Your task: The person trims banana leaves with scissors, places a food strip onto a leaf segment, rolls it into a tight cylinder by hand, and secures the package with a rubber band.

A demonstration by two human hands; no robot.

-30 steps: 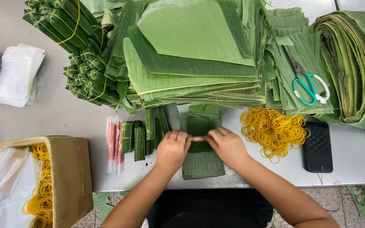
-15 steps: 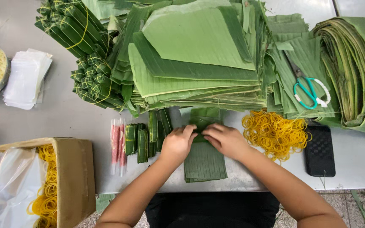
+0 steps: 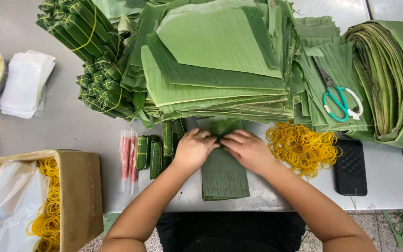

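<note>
My left hand point(image 3: 193, 149) and my right hand point(image 3: 246, 150) meet over a small stack of dark green banana leaf strips point(image 3: 224, 175) lying on the grey table point(image 3: 71, 126). The fingers of both hands press and fold the far end of the top strip. What lies under the fingers is hidden. Left of my left hand lie a few finished leaf-wrapped rolls point(image 3: 151, 151) and pink sausage sticks in clear wrap point(image 3: 128, 158). A heap of yellow rubber bands point(image 3: 300, 148) sits just right of my right hand.
A big pile of cut banana leaves point(image 3: 215, 60) fills the back, with bundles of wrapped rolls point(image 3: 92, 56) at its left. Teal-handled scissors point(image 3: 339, 100) and a rolled leaf bundle point(image 3: 392, 79) lie at right, a black phone point(image 3: 350, 165) near the edge. A cardboard box point(image 3: 78, 196) of rubber bands stands left.
Both hands have moved slightly farther up the leaf strip, fingers closing tighter over its far end. The view has shifted a little.
</note>
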